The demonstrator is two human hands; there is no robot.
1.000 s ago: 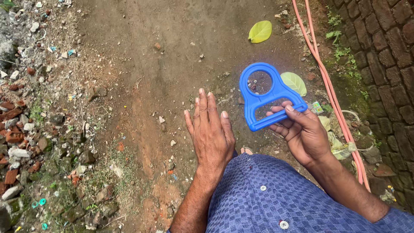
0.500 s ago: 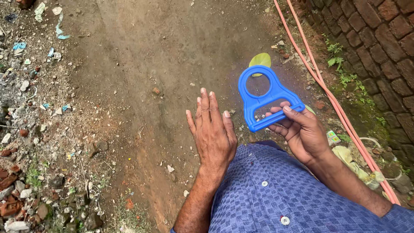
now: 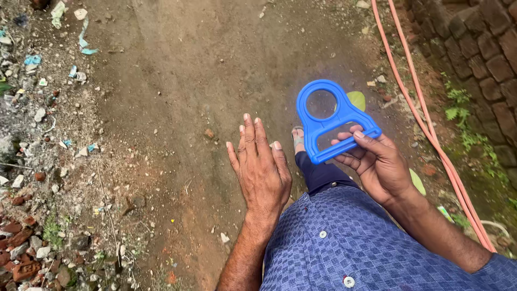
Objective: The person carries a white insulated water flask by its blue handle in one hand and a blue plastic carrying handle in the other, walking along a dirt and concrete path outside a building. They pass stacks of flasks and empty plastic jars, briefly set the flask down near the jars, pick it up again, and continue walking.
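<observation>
Head cam: right hand [image 3: 379,164], right of centre, has fingers curled through the grip slot of a blue plastic ring-handle carrier [image 3: 334,119]. Left hand [image 3: 262,170] hangs empty, fingers straight together. I'd keep that grip snug over the dirt path [image 3: 204,70].

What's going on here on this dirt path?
A person in a blue checked shirt stands on a bare dirt path. Their right hand grips a blue plastic handle with a round ring at its top by its lower bar. The left hand is held out flat, fingers together, holding nothing. An orange hose runs along a stone wall.
</observation>
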